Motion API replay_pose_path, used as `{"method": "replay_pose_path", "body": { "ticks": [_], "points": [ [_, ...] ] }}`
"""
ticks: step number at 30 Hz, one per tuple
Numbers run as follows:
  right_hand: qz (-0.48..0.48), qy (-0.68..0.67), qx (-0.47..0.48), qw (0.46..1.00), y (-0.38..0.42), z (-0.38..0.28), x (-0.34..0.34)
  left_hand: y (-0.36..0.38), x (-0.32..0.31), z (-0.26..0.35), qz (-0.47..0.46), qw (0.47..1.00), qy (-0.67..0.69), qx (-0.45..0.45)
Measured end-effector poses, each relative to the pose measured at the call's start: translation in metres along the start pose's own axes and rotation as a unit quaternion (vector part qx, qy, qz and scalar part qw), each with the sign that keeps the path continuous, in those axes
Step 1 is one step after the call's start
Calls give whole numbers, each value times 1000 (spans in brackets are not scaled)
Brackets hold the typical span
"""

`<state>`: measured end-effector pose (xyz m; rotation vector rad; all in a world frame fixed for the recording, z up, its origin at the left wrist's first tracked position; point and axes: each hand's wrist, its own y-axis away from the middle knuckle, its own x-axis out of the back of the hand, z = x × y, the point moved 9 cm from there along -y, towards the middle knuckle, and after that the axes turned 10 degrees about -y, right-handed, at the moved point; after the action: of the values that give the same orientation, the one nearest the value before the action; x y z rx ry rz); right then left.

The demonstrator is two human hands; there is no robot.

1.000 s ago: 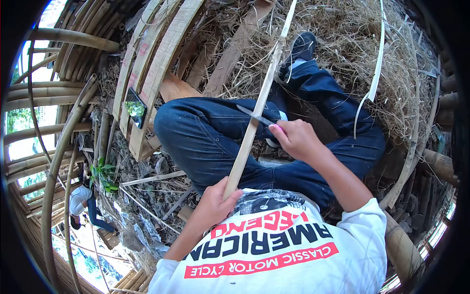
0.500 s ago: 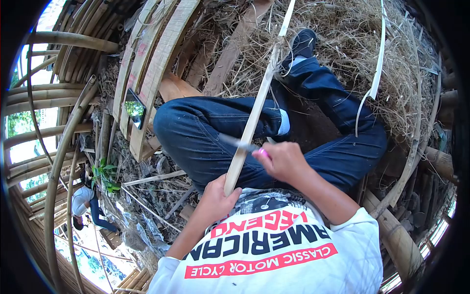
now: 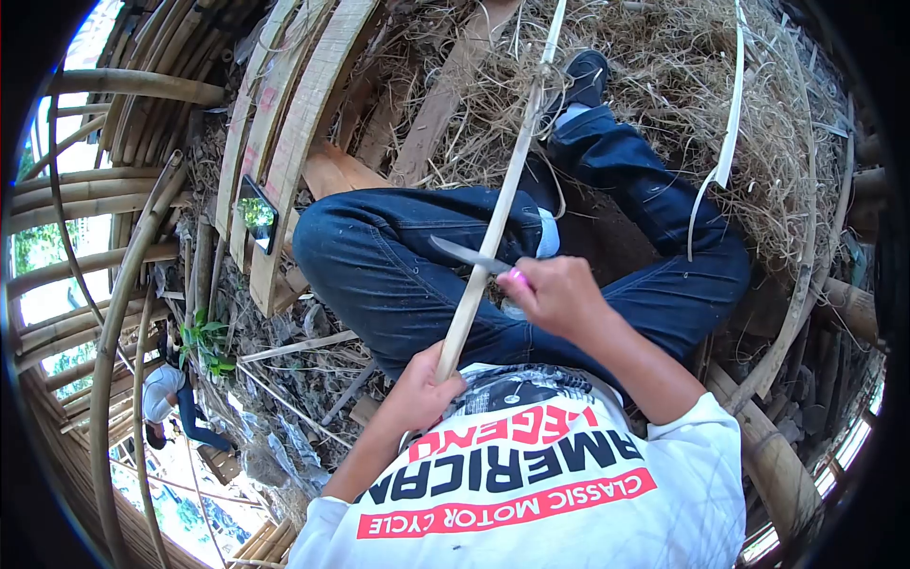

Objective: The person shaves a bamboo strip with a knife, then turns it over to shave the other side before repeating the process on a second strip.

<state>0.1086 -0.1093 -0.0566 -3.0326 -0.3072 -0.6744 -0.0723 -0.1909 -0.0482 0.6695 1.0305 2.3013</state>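
Observation:
A long pale bamboo strip point(image 3: 500, 211) slants up from my lap, past my crossed legs and over the shavings. My left hand point(image 3: 424, 386) is closed around its lower end, close to my shirt. In my right hand point(image 3: 561, 296) I grip a knife point(image 3: 466, 253) by its handle, a bit of pink showing at my fingers. The blade lies across the strip, its tip pointing left over my thigh. Farther up, a knotty node on the strip overlaps my dark shoe point(image 3: 586, 76) in this view.
Heaped dry shavings point(image 3: 664, 76) cover the ground ahead. At the left, a phone point(image 3: 257, 214) rests against wooden planks point(image 3: 303, 123). Bamboo poles point(image 3: 123, 313) form a frame there, with another person point(image 3: 172, 403) beyond. A thin curled strip point(image 3: 732, 123) hangs at the right.
My right hand and the knife have moved slightly up along the strip, away from my body. The blade, blurred before, is sharp now. My left hand keeps its hold.

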Motion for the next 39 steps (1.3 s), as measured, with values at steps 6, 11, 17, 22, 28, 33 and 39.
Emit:
{"method": "replay_pose_path", "body": {
  "ticks": [6,11,17,22,28,33,39],
  "points": [
    [29,11,5,999,-9,22,5,-1,-3,-9,-31,997,51,47],
    [-12,23,87,996,6,-17,-6,-2,-13,-16,-98,978,181,32],
    [27,29,22,999,-6,17,7,-4,-13,-12,-79,988,134,17],
    [-5,-12,27,1000,2,3,-3,-1,-15,-11,-102,976,193,20],
    [-2,21,28,999,0,-2,0,-1,-16,-9,-108,981,159,18],
    [-3,37,-30,999,-12,23,11,-3,-14,-11,-73,991,109,6],
    [-34,14,10,999,2,-2,-6,-2,-16,-18,-93,984,143,46]
  ]
}}
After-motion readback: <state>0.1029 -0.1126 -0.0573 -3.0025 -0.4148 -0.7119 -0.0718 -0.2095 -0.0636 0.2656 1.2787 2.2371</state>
